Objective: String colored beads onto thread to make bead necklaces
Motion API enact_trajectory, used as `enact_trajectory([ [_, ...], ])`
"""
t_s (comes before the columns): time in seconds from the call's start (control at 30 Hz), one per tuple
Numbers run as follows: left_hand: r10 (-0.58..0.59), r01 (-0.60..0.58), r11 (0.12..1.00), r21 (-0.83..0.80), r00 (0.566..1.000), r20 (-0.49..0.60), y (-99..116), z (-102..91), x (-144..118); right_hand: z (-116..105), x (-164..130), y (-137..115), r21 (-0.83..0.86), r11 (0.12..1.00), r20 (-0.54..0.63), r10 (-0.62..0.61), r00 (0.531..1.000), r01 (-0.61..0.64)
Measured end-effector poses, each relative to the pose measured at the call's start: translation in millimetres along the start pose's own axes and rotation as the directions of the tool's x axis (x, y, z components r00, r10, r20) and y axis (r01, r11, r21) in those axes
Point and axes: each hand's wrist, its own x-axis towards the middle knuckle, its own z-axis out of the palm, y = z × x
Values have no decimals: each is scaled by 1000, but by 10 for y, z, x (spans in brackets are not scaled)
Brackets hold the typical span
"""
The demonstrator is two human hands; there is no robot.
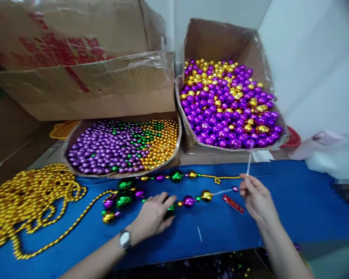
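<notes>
My left hand, with a wristwatch on the wrist, rests on the blue table and pinches a green bead on a strand of mixed beads. My right hand holds a thin white needle or string end that runs into the strand's small purple bead. The strand carries purple, gold and green balls and loops back left to a cluster of large green beads. A second stretch of the strand lies just beyond it.
A heap of gold bead chain covers the table's left. A shallow box of small purple, green and gold beads and a deeper box of large purple and gold balls stand behind. A small red label lies near my right hand. A big cardboard box looms at back left.
</notes>
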Motion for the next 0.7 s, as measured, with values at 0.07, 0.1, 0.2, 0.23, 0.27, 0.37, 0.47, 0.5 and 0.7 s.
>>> enact_trajectory([
  [0.07,-28,28,999,30,999,-20,-192,-14,-85,27,41,65,10,1000,-25,-11,1000,11],
  [0.1,-58,60,997,52,998,-28,-294,-19,-121,20,69,80,15,1000,-41,-19,999,20],
  [0.2,-141,145,980,135,989,-43,-570,-19,-198,-44,135,53,30,998,-102,-60,993,64],
  [0.23,-158,162,974,157,987,-41,-632,-14,-209,-58,140,25,34,996,-118,-77,990,82],
  [0.27,-170,174,970,170,985,-36,-670,-8,-213,-60,134,-9,36,995,-125,-93,988,98],
  [0.37,-151,152,978,142,988,-17,-618,-27,-193,31,42,-118,34,992,-80,-118,990,121],
  [0.47,-73,75,997,32,997,-38,-433,-182,-193,192,-129,-201,38,992,2,-120,993,120],
  [0.5,-55,54,998,-18,997,-60,-397,-274,-218,234,-186,-219,39,991,16,-125,992,125],
  [0.7,-535,493,839,-231,665,-522,-866,-1124,-983,309,-324,-178,31,982,-55,-183,982,185],
])
